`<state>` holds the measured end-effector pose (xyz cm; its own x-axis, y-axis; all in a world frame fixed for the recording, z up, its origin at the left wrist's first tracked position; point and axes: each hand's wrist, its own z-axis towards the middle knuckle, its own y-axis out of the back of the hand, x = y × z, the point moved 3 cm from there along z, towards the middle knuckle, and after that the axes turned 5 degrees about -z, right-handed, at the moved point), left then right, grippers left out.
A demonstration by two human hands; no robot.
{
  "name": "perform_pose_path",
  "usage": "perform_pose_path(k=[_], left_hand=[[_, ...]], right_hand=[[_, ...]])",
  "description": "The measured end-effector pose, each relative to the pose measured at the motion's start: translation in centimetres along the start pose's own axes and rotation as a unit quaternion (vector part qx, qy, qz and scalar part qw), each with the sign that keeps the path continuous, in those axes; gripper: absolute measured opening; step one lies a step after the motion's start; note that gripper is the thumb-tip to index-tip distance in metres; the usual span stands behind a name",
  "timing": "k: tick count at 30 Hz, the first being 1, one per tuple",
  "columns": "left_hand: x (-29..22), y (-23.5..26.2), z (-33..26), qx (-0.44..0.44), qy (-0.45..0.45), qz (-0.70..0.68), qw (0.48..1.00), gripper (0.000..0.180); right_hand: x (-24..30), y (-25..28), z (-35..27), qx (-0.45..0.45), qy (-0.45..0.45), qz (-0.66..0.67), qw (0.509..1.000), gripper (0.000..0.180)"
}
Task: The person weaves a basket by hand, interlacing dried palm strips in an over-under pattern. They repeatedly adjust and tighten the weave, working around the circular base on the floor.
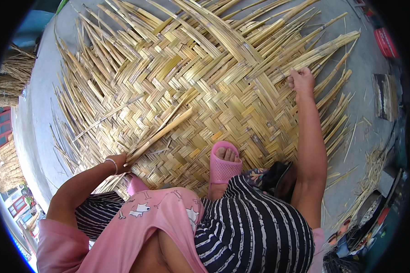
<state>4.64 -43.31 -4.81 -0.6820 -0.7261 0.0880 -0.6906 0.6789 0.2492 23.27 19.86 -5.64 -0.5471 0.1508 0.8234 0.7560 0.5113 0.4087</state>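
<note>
A large woven reed mat (pixel 205 113) lies on the floor under me, in a slanting zigzag weave of flat yellow-tan strips. Loose strip ends stick out around its far, left and right edges. My left hand (pixel 118 162), with a band at the wrist, is closed round the near end of a few reed stalks (pixel 164 131) that slant over the mat. Over the mat's right part, my right hand (pixel 302 82) is closed at the end of a flat reed strip (pixel 281 78); its fingertips are partly hidden.
My foot in a pink slipper (pixel 225 164) rests on the mat. Around it is grey concrete floor (pixel 355 150), with reed scraps (pixel 369 182) at the right. A wooden block (pixel 385 97) and a red object (pixel 385 42) lie farther right. Bundled stalks (pixel 13 75) stand far left.
</note>
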Motion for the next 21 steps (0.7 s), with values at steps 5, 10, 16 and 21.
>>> perform_pose_path(k=[5, 10, 16, 21], left_hand=[[0.5, -0.5, 0.5, -0.014, -0.023, -0.009, 1.0, 0.072], [0.4, -0.3, 0.5, -0.012, -0.03, -0.014, 0.999, 0.072], [-0.2, 0.4, -0.1, -0.017, -0.019, -0.017, 1.0, 0.069], [0.0, 0.1, 0.1, -0.008, -0.016, -0.015, 1.0, 0.069]], right_hand=[[-0.3, -0.3, 0.3, -0.024, -0.026, -0.05, 0.998, 0.021], [1.1, -0.6, 0.3, -0.025, -0.01, -0.111, 0.993, 0.018], [-0.6, 1.3, -1.3, -0.025, 0.038, -0.079, 0.996, 0.024], [-1.1, -0.9, -8.3, -0.046, 0.204, -0.288, 0.935, 0.029]])
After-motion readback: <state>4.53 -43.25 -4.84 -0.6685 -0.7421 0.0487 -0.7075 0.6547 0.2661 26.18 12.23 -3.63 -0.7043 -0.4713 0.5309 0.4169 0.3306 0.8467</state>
